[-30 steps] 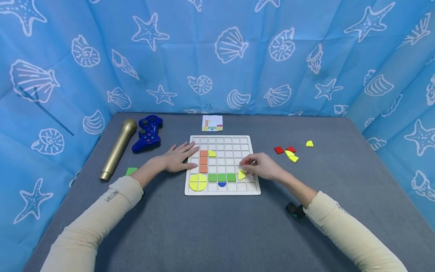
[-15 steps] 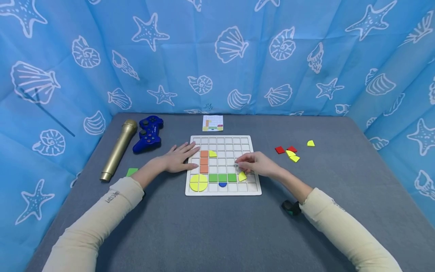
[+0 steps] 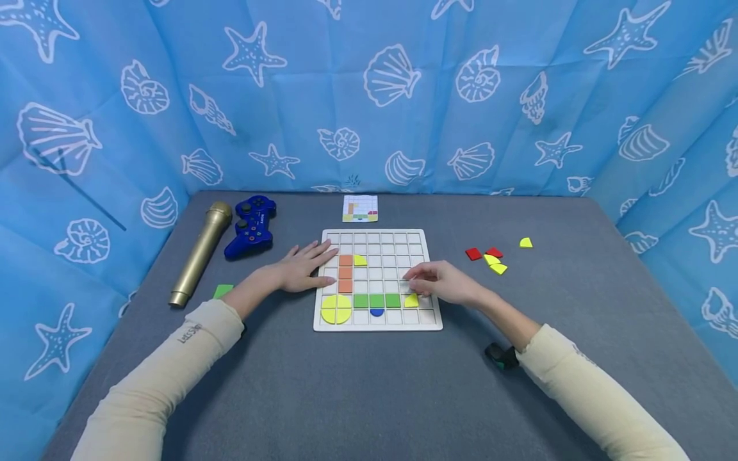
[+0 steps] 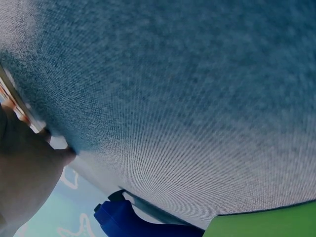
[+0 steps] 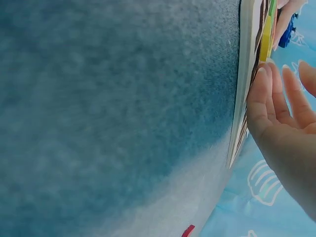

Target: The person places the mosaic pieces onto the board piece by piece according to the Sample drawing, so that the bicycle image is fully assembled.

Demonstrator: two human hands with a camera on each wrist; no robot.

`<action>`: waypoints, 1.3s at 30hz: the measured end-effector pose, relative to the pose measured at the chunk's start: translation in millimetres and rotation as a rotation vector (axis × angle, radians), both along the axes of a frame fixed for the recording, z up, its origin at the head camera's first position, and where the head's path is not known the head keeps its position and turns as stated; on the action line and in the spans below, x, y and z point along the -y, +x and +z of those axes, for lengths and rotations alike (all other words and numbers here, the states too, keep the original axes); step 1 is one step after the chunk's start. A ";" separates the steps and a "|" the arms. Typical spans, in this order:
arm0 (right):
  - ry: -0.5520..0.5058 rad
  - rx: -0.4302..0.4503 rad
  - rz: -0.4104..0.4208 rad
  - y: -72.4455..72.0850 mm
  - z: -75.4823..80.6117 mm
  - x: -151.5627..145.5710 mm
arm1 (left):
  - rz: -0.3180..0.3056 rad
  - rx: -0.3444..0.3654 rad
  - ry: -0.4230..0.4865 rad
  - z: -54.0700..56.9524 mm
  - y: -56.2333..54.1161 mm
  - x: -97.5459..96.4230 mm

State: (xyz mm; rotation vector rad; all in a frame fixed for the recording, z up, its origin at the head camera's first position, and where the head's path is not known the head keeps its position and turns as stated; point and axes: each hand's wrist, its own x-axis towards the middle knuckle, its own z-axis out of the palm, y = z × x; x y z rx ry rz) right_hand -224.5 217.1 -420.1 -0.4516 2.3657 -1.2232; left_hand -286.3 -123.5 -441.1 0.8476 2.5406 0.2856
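A white grid board [image 3: 432, 326] lies on the grey table. My left hand [image 3: 300, 267] rests flat with spread fingers on its left edge, beside a column of orange squares [image 3: 345, 273]. Over the right side my right hand [image 3: 446, 282] bends its fingers, fingertips right at a yellow quarter-circle tile [image 3: 411, 301]. That tile sits squarely in a cell beside a row of green squares [image 3: 377, 301]. In the right wrist view the thumb stands apart from the fingers, which touch the yellow tile's end [image 5: 265, 47]. A yellow circle of quarter tiles [image 3: 336, 309] and a blue half-circle [image 3: 377, 312] are also on the board.
Right of the board lie red tiles [image 3: 473, 254] and yellow quarter tiles [image 3: 498, 269]. Behind it is a printed pattern card [image 3: 360, 209]. To the left are a blue game controller [image 3: 254, 225], a gold microphone [image 3: 202, 253] and a green piece [image 3: 222, 291]. A blue curtain [image 3: 323, 96] surrounds the table.
The yellow quarter tile by my right hand has turned from tilted to square in its cell. My right hand shifted slightly left, then back right. The left hand stayed still.
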 end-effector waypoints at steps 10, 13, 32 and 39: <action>-0.034 0.064 -0.035 4.7 0.7 -5.3 | -0.006 0.000 -0.015 3.5 1.0 -1.0; -0.037 0.080 -0.029 5.5 1.3 -3.4 | -0.012 -0.003 -0.012 3.0 1.8 -0.4; -0.060 0.051 0.044 -7.4 2.3 7.1 | -0.015 -0.013 -0.004 4.6 4.1 -1.2; -0.071 0.045 0.154 -14.7 -0.7 14.6 | -0.011 -0.017 0.001 7.5 4.7 -1.9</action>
